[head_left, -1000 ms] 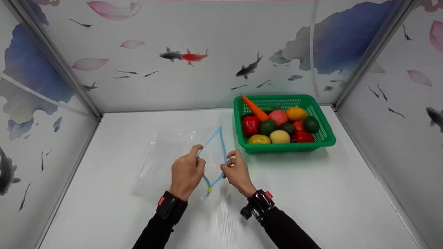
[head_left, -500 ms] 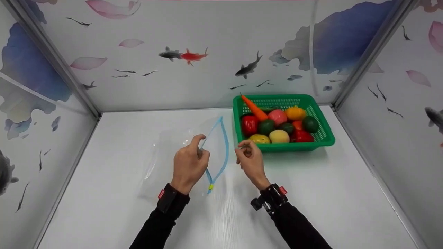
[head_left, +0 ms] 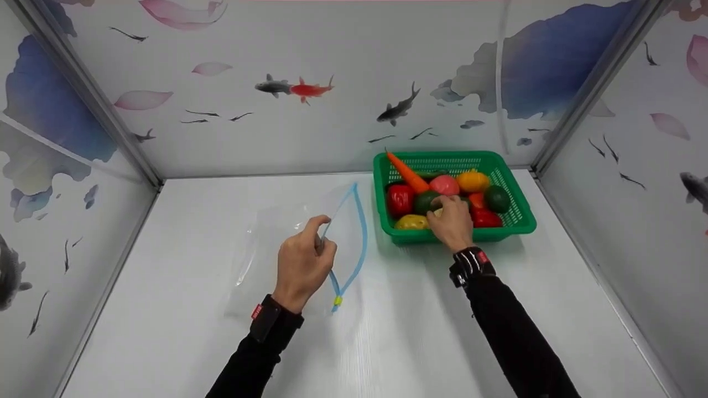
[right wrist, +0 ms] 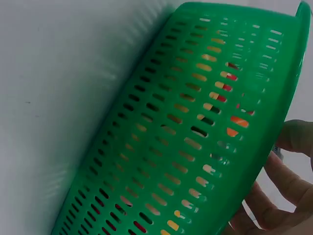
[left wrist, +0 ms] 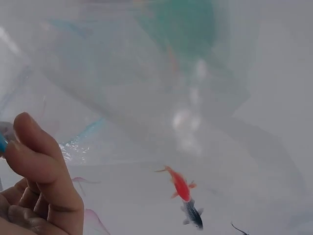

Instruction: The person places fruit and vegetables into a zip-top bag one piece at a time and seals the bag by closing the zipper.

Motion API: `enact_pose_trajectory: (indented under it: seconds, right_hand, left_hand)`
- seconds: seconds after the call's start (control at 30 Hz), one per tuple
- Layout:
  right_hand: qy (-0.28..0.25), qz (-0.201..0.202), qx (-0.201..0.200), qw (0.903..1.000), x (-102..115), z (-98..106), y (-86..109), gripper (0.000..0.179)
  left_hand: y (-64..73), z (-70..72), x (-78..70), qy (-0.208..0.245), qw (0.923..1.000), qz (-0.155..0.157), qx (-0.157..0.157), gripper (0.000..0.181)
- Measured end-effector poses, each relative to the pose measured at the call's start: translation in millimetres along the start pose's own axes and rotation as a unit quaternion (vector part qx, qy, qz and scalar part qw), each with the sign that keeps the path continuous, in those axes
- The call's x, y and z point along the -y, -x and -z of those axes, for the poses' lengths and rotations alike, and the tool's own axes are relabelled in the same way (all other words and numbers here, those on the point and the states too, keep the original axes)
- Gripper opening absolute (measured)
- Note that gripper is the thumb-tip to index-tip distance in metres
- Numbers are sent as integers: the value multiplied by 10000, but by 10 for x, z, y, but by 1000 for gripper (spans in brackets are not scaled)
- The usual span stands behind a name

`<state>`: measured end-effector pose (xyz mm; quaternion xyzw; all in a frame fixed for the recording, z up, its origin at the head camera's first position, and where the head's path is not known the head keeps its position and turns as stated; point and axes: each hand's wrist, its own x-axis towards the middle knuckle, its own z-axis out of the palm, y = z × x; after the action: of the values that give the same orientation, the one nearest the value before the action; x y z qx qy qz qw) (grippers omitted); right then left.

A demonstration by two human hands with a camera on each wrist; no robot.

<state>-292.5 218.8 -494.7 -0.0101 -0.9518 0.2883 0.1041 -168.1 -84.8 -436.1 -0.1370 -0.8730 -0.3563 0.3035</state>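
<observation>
In the head view my left hand pinches one side of the mouth of a clear zip bag lying on the white table. The bag's blue zip strip bows apart, so the mouth gapes; a yellow slider sits at its near end. Over the front of a green basket reaches my right hand, fingers down at a pale yellow round fruit that it mostly covers. In the right wrist view the basket wall hides the fingertips, and I cannot tell whether they grip the fruit.
Beside that fruit lie a carrot, a red pepper, a yellow potato-like piece, a pink round fruit, an orange pumpkin-like piece and a dark green piece. Printed walls enclose the table.
My right hand has let go of the bag's blue strip and moved right and forward into the basket. The left hand keeps its pinch; the bag's mouth has bowed wider.
</observation>
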Motion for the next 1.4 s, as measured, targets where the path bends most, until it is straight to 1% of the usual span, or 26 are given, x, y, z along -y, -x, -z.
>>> enact_pose_trajectory:
  seconds: [0.1, 0.2, 0.3, 0.4, 0.5, 0.6, 0.77, 0.83, 0.9, 0.97, 1.13, 1.27, 1.4]
  right_hand:
    - [223, -217, 221, 9993, -68, 28, -65, 38]
    - [428, -465, 373, 9973, -140, 37, -99, 42]
    - [539, -775, 531, 9941, -191, 43, -124, 45]
    - [546, -1004, 734, 9907, -202, 50, -154, 50]
    - [601, -1073, 924, 9881, -189, 59, -183, 54]
    - [693, -1039, 1093, 9861, -176, 73, -184, 57]
    - [833, -1088, 1498, 9792, -199, 90, -105, 65]
    - [817, -1171, 1572, 9772, -212, 96, -77, 68]
    - [762, -1192, 1471, 9790, -220, 96, -74, 67]
    - [698, -1128, 1262, 9831, -221, 85, -90, 66]
    - [438, -976, 605, 9924, -225, 37, -125, 64]
    - [-19, -980, -7, 9952, -255, 20, -137, 66]
    - [-725, -898, -484, 9921, -263, 13, -136, 69]
  left_hand:
    - [0, -3, 9, 97, 9999, 86, -8, 33]
    - [7, -19, 20, 249, 9996, 157, 54, 31]
    - [16, -49, 41, 380, 9990, 199, 139, 30]
    - [28, -84, 60, 429, 9986, 248, 186, 30]
    - [40, -121, 75, 414, 9984, 319, 205, 31]
    - [63, -159, 85, 375, 9982, 403, 219, 31]
    - [147, -205, 115, 366, 9978, 503, 250, 30]
    - [163, -217, 128, 389, 9975, 513, 281, 29]
    - [160, -229, 141, 418, 9972, 544, 293, 29]
    - [142, -239, 157, 429, 9970, 585, 275, 29]
    - [108, -261, 186, 373, 9969, 644, 257, 28]
    - [90, -281, 195, 337, 9970, 641, 274, 27]
    - [87, -295, 201, 353, 9969, 654, 273, 25]
